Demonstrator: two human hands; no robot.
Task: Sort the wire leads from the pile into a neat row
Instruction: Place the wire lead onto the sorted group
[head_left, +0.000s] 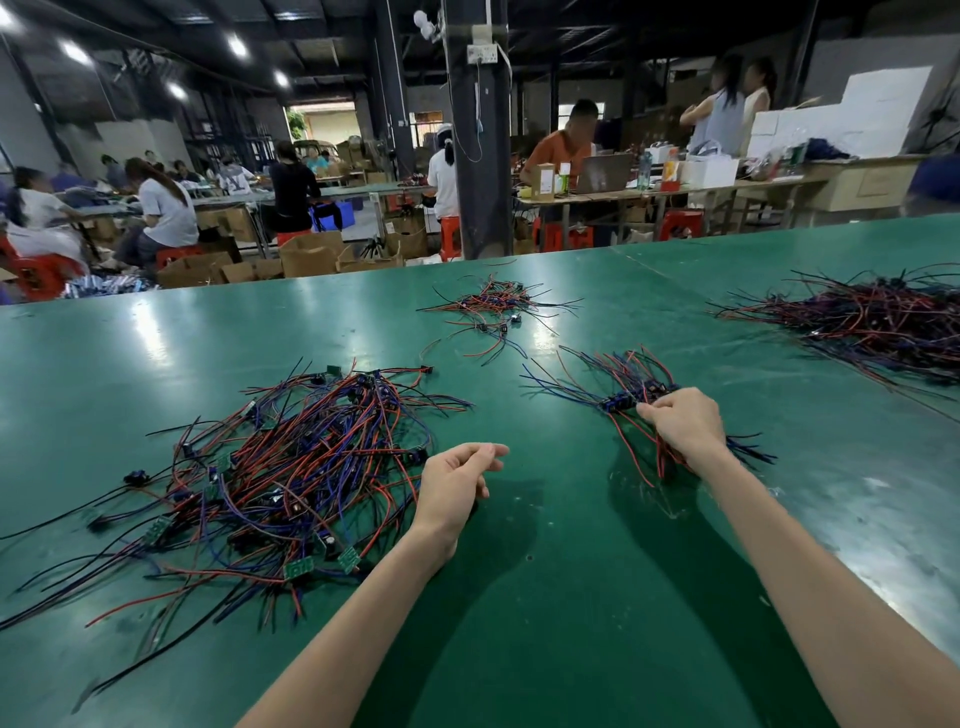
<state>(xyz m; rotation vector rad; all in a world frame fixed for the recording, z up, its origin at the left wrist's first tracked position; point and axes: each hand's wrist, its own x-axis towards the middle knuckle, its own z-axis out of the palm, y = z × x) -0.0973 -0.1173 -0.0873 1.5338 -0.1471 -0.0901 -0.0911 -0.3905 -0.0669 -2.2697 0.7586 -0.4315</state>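
- Glossy green worktop (571, 597); two bare forearms reach in from its near edge.
- On the left half, toward the near edge: tangled pile (291, 467) of red, blue and black wire leads, small green boards among them.
- Just off that pile's right side: left hand (454, 483), fingers loosely curled, nothing in them.
- Right of centre: sorted bunch (623, 384) of leads, dark connectors side by side, wires fanning toward the far edge.
- On it: right hand (685, 423), fingers curled, pinching leads at the connector line.
- Near the far edge, centre: smaller heap (493, 306).
- Toward the far right corner: large heap (883, 322).
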